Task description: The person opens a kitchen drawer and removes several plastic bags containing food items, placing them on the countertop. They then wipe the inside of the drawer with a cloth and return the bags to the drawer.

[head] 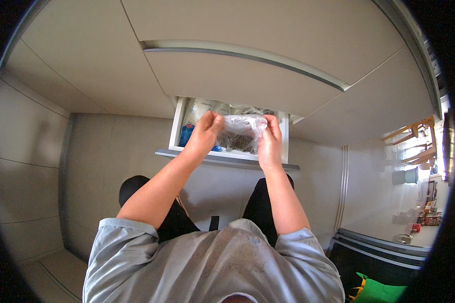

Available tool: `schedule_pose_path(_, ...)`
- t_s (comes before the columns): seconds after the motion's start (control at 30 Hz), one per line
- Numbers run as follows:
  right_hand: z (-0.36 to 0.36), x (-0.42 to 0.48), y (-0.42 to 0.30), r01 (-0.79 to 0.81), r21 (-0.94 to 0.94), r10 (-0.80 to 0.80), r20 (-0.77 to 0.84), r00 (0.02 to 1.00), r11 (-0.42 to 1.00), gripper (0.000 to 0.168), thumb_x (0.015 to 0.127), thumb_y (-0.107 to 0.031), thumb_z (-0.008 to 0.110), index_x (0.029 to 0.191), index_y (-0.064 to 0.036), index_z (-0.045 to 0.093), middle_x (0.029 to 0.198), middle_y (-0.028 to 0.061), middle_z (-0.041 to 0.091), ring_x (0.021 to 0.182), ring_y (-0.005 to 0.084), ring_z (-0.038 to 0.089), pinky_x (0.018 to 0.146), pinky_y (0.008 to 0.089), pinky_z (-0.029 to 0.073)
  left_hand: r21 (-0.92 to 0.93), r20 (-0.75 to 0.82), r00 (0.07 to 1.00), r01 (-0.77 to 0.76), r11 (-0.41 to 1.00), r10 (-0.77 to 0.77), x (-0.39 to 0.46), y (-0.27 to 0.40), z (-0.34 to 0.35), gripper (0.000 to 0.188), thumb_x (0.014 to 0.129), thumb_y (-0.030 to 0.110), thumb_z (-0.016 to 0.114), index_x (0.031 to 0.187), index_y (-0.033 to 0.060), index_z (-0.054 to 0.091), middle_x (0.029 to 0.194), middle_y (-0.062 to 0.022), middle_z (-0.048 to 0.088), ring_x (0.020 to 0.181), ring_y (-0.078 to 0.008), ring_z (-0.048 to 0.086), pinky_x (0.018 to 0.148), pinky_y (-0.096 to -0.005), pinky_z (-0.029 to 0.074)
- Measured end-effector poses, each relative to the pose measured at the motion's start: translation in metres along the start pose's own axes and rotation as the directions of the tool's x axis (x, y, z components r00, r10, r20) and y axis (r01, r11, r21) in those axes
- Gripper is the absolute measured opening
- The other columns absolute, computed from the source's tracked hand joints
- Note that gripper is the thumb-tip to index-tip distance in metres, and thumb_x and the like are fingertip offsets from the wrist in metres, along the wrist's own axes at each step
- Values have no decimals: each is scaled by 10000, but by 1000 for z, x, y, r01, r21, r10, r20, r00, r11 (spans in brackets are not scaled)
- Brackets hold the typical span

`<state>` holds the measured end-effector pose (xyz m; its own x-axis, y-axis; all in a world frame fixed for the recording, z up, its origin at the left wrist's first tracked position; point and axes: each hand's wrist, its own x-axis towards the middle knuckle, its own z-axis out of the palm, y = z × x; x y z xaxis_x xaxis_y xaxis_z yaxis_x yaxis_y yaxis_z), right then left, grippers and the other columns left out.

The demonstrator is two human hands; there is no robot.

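Observation:
A clear plastic bag (242, 125) is stretched between my two hands, above a pulled-out drawer (177, 125). My left hand (206, 130) pinches the bag's left edge between thumb and fingers. The other edge is gripped by my right hand (270, 140). Dark brown contents (239, 142) show through or below the plastic; whether they lie in this bag or in the drawer I cannot tell. Inside the drawer, at the left, are pale packages (201, 106) and a blue package (186, 133). More clear plastic (250, 109) lies at the drawer's back.
Beige cabinet fronts (242, 72) rise beyond the drawer. The drawer's grey front edge (227, 160) lies close to my knees. Far right are wooden chairs (421, 140) and a light blue bin (410, 175). A green cloth-like item (381, 291) is at lower right.

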<state>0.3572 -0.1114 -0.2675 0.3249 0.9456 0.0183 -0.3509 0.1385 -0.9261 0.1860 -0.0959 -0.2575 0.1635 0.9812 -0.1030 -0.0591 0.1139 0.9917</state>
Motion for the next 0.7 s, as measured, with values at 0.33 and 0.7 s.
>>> schedule_pose_path(0.33, -16, 6, -9, 268, -540, -282, 59, 958, 798, 179, 923, -149, 497, 880, -29, 622, 838, 73, 594, 825, 169, 535, 771, 309, 419, 276, -207, 963, -113, 954, 174, 5, 7, -9, 213, 964, 191, 492, 867, 5, 529, 718, -14, 505, 664, -100, 468, 622, -267, 405)
schedule_pose_path(0.7, 14, -3, -4, 392, -455, -177, 445, 878, 800, 269, 833, -31, 596, 1100, -47, 605, 913, 128, 629, 783, 172, 628, 672, 296, 510, -128, 180, 982, -39, 991, 62, -7, 13, 8, 212, 936, 116, 537, 1109, 2, 495, 1019, -84, 587, 961, -137, 555, 854, -282, 453)
